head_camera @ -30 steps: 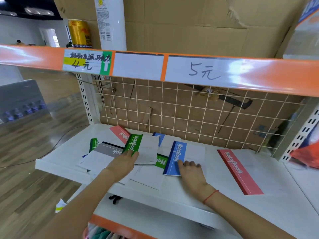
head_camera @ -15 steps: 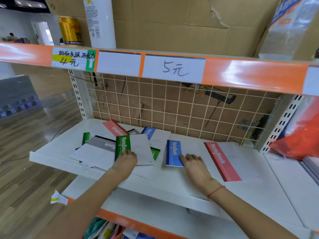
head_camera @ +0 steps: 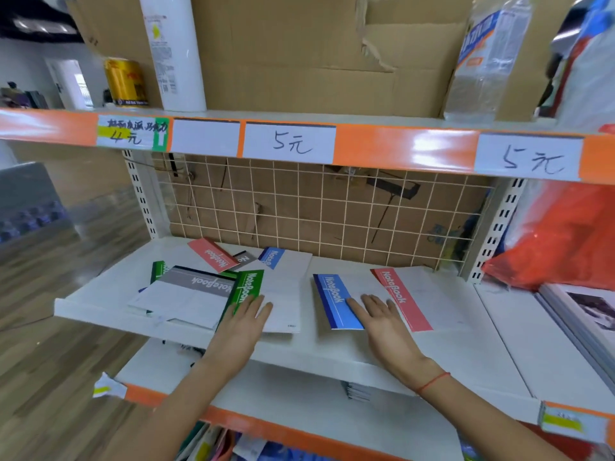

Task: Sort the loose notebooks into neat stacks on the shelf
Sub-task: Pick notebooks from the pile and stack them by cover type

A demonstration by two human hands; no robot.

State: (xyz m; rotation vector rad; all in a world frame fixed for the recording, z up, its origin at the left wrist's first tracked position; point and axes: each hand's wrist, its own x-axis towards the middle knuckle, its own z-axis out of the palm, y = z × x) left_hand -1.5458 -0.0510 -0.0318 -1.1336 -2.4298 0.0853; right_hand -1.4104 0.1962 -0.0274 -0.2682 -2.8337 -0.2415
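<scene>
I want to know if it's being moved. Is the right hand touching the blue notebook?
Touching. In the head view, the right hand lies flat with fingertips on the blue notebook.

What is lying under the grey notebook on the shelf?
Under the grey notebook a green notebook sticks out at its far left corner, and a dark blue edge shows at the left. The rest is covered.

A white shelf [head_camera: 332, 356] carries scattered notebooks [head_camera: 199, 291] with red, blue, green, grey bands.

Both forearms are bare, without sleeves; a thin red string bracelet [head_camera: 432, 382] circles the wrist just behind the right hand [head_camera: 387, 324].
</scene>
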